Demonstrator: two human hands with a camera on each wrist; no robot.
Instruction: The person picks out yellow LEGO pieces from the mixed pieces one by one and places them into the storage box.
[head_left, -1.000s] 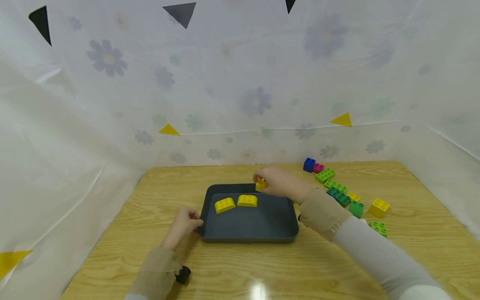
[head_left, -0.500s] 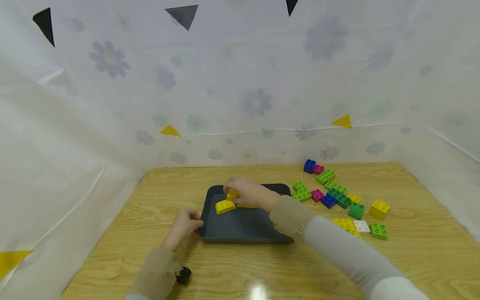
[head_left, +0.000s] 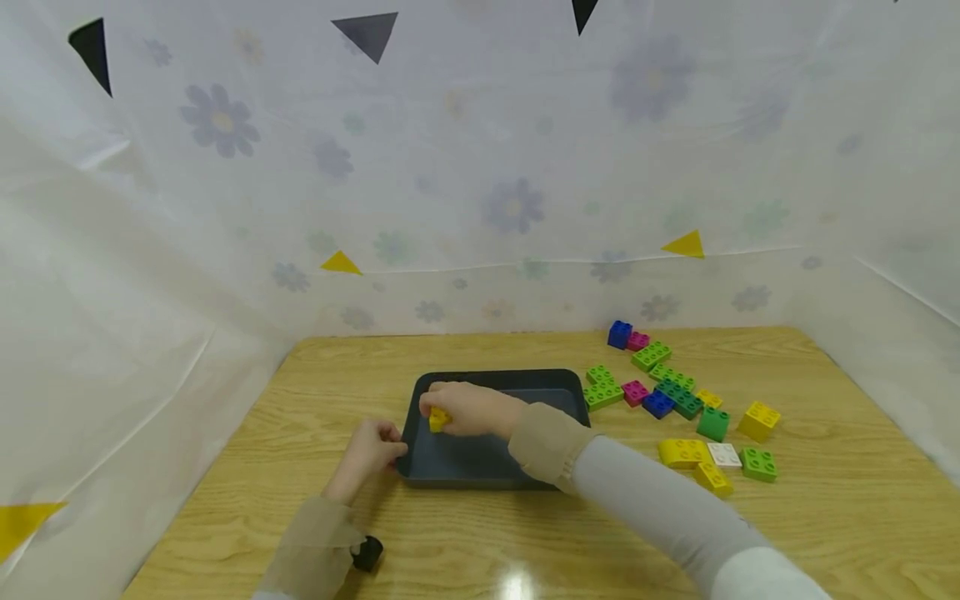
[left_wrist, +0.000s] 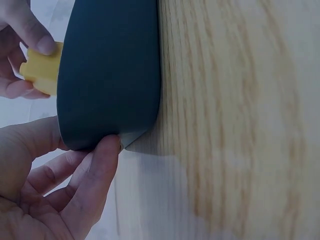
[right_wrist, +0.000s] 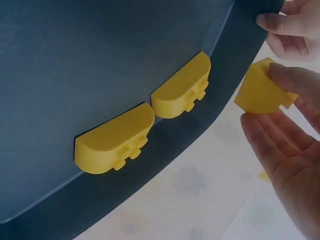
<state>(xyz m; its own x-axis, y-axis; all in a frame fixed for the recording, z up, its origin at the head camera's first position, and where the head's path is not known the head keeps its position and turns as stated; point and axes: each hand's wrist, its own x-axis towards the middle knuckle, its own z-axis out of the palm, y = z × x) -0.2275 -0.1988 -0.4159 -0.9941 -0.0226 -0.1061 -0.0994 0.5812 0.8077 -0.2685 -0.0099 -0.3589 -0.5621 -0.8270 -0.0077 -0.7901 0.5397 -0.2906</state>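
My right hand point(head_left: 474, 410) pinches a small yellow toy brick point(head_left: 438, 420) over the left part of the dark grey tray point(head_left: 468, 463). In the right wrist view this brick point(right_wrist: 259, 90) shows slanted sides, held between thumb and fingertips, apart from the tray floor. Two yellow rounded-top bricks, one nearer point(right_wrist: 117, 140) and one farther point(right_wrist: 184, 89), lie end to end along the tray's edge; my right hand hides them in the head view. My left hand point(head_left: 369, 450) grips the tray's left side near the front corner, its fingers against the wall in the left wrist view.
Right of the tray, loose bricks are scattered on the wooden table point(head_left: 465, 542): lime green point(head_left: 602, 393), blue point(head_left: 658, 403), dark green point(head_left: 678, 397), yellow point(head_left: 759, 420), white point(head_left: 723, 454) and others. A patterned white sheet point(head_left: 465, 208) encloses the table's back and sides.
My right hand has moved left and toward me with the yellow brick, from the tray's back rim to its left part. The left hand has stayed at the tray.
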